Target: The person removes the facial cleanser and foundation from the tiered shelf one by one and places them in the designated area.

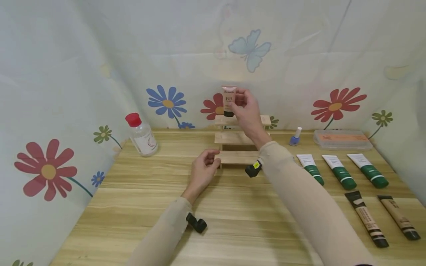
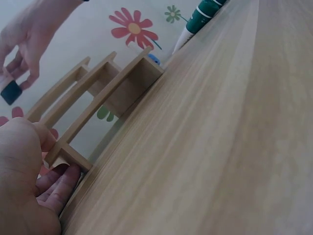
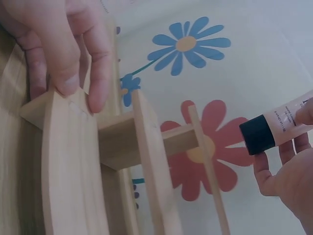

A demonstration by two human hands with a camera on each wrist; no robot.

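Observation:
My right hand (image 1: 247,112) pinches a small pinkish BB cream tube (image 1: 228,96) with a black cap. It holds the tube upright, cap down, just over the top tier of a three-tier wooden display stand (image 1: 236,158). In the right wrist view the tube's dark cap (image 3: 257,135) is apart from the stand. My left hand (image 1: 203,170) grips the left end of the stand's lowest tier. The thumb lies on the tier (image 3: 73,161) and other fingers (image 2: 61,188) reach round its end. My right forearm hides part of the stand's right side in the head view.
A clear bottle (image 1: 144,138) with a red cap stands at the back left. To the right are a blue nail polish bottle (image 1: 295,137), a flat plastic case (image 1: 342,140), three green-and-white tubes (image 1: 340,173) and two beige-and-black tubes (image 1: 366,218). A flowered cloth (image 1: 186,44) hangs behind.

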